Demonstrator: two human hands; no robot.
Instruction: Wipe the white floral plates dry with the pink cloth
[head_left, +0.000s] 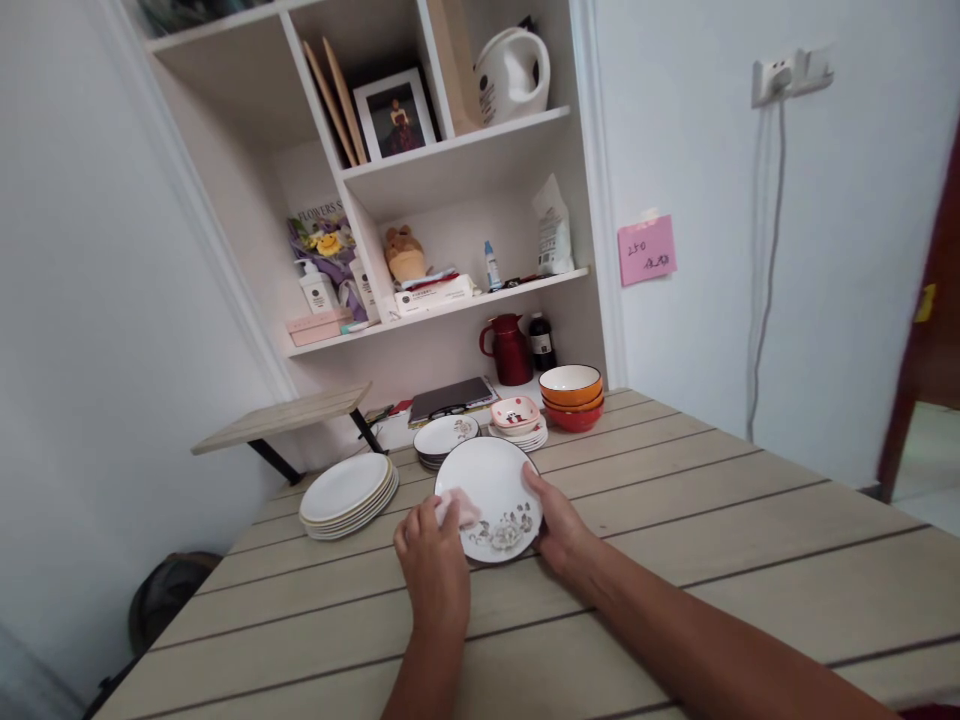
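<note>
A white plate (491,482) with a dark rim and a grey flower print is held up, tilted, above the wooden table. My right hand (561,528) grips its right edge, with the thumb on the upper face and the fingers underneath. At the plate's left side, my left hand (435,555) is closed on a pale pink cloth (463,508), which lies against the plate's surface. Just behind stands a stack of matching flower-print plates (448,435). To the left is a stack of white plates (346,490) with yellowish rims.
Small dishes topped by a pink patterned bowl (514,413) stand behind the plate, beside stacked orange and red bowls (572,392). Farther back are a red jug (511,350), a dark bottle (541,342) and a laptop (450,398). A small raised wooden shelf (285,418) stands at the left.
</note>
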